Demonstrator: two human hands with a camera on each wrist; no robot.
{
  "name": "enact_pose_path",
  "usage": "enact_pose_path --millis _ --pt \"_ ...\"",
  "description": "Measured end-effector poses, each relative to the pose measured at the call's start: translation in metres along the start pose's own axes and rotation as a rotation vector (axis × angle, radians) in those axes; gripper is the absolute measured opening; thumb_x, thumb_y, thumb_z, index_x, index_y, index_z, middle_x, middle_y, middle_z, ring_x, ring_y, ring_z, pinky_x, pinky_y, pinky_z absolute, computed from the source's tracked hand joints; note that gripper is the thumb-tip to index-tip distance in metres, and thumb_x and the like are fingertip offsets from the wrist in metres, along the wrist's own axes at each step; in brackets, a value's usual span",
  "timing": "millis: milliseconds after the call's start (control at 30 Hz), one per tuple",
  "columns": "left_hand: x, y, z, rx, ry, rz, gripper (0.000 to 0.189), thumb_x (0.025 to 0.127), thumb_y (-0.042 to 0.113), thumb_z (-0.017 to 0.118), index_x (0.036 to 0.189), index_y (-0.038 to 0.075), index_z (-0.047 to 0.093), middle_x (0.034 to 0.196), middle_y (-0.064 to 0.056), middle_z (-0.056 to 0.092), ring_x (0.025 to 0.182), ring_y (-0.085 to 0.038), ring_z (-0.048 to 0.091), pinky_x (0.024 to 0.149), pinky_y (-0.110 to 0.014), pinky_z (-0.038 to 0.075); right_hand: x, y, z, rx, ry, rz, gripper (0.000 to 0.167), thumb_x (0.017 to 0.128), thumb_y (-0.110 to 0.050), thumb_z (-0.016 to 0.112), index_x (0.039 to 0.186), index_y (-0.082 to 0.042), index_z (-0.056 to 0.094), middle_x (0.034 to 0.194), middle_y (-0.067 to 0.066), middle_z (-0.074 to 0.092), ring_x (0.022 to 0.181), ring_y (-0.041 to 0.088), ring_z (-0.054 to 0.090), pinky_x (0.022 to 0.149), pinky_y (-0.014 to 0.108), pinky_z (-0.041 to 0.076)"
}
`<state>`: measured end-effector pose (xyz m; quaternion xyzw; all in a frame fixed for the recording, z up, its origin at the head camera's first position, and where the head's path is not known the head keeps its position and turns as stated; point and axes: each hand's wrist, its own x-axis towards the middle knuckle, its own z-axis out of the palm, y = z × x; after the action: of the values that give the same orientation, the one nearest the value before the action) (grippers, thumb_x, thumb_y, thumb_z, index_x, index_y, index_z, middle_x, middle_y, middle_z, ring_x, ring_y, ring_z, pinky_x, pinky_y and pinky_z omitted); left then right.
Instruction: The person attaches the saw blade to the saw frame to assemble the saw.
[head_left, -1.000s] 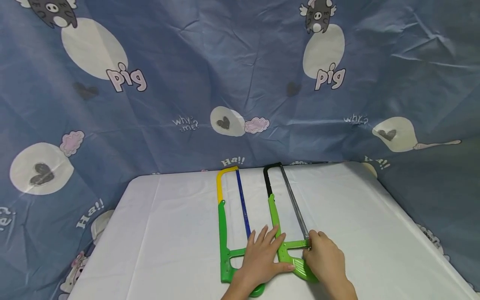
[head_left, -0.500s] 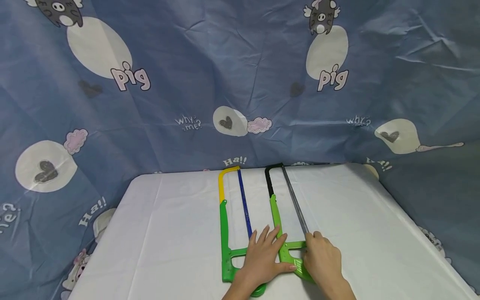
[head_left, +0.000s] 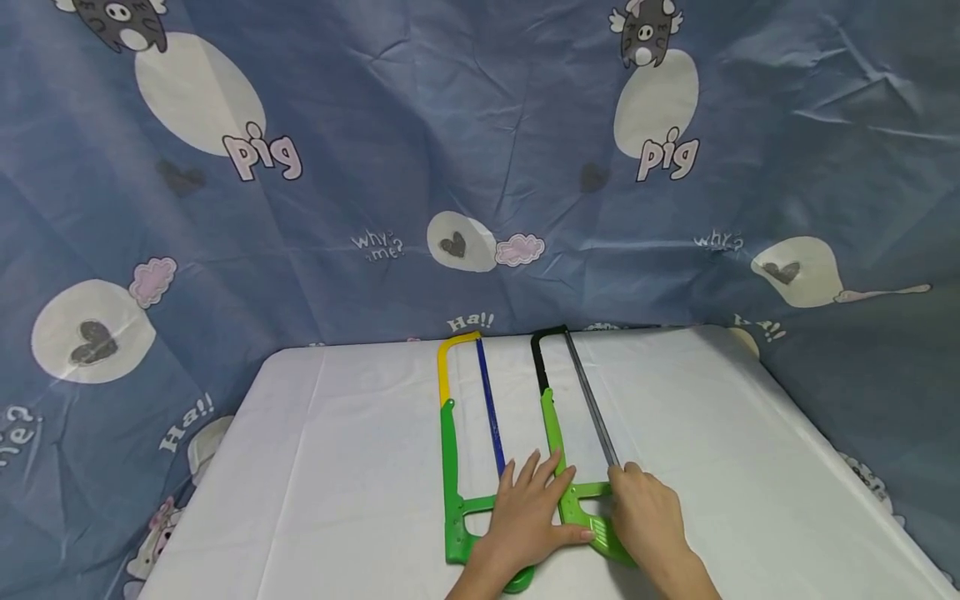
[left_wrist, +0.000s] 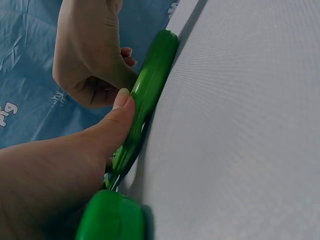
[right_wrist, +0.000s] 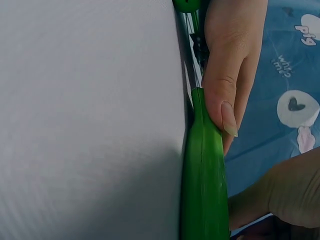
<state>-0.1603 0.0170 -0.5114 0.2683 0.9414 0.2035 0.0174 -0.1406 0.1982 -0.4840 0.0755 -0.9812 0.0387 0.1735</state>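
Two hacksaws lie side by side on the white table. The right-hand hacksaw (head_left: 552, 425) has a light green frame, black front bow and grey blade (head_left: 592, 398); the left-hand hacksaw (head_left: 450, 467) is green and yellow with a blue blade. My left hand (head_left: 525, 517) lies with spread, straight fingers over the light green frame, its thumb (left_wrist: 117, 117) against the handle (left_wrist: 152, 75). With curled fingers, my right hand (head_left: 648, 521) grips the light green hacksaw at the blade's near end, beside the handle. Its fingertips and that end fitting are hidden in the head view.
A white cloth covers the table (head_left: 360, 467). Behind it and at both sides hangs a blue curtain (head_left: 480, 167) printed with pigs and words. The left-hand hacksaw's handle (left_wrist: 110, 215) sticks out below my left wrist.
My right hand has turned and shifted slightly left, covering the blade's end fitting that showed earlier. The left hand and both hacksaws stay in place; the head view has shifted a little.
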Motion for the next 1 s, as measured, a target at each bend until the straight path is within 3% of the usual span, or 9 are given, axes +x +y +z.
enact_pose_path --millis 267,600,833,1000 --pt "0.0005 0.0000 0.0002 -0.005 -0.002 0.002 0.085 0.083 0.076 0.057 0.151 0.027 0.043 0.164 -0.001 0.030 0.151 -0.034 0.027 0.117 -0.065 0.020 0.0030 0.0015 -0.0009 -0.043 0.010 -0.095 0.023 0.063 0.009 0.073 0.068 -0.009 0.059 0.057 0.004 0.054 0.045 0.012 0.044 0.040 0.029 0.037" --pt "0.0004 0.0018 -0.0011 0.002 0.000 0.002 0.086 0.082 0.075 0.057 0.151 0.026 0.044 0.163 -0.001 0.032 0.151 -0.034 0.028 0.117 -0.065 0.022 0.0081 0.0041 -0.0028 -0.016 -0.051 -0.112 0.023 0.063 0.012 0.072 0.068 -0.008 0.062 0.056 0.003 0.057 0.045 0.010 0.043 0.040 0.026 0.038" --pt "0.0015 -0.0008 -0.0001 0.019 0.005 0.002 0.087 0.082 0.076 0.057 0.151 0.027 0.043 0.164 0.000 0.030 0.151 -0.033 0.027 0.117 -0.065 0.022 0.0078 0.0022 -0.0056 0.022 -0.085 -0.023 0.018 0.065 0.006 0.077 0.075 -0.005 0.066 0.064 0.004 0.057 0.051 0.014 0.052 0.043 0.029 0.044" --pt "0.0006 -0.0019 0.0018 0.019 -0.020 0.018 0.099 0.073 0.080 0.064 0.153 0.027 0.040 0.165 0.000 0.026 0.152 -0.034 0.024 0.117 -0.065 0.021 0.0096 0.0032 -0.0069 0.106 -0.123 0.076 0.018 0.065 0.008 0.077 0.072 -0.003 0.065 0.063 0.006 0.057 0.052 0.016 0.052 0.044 0.031 0.044"
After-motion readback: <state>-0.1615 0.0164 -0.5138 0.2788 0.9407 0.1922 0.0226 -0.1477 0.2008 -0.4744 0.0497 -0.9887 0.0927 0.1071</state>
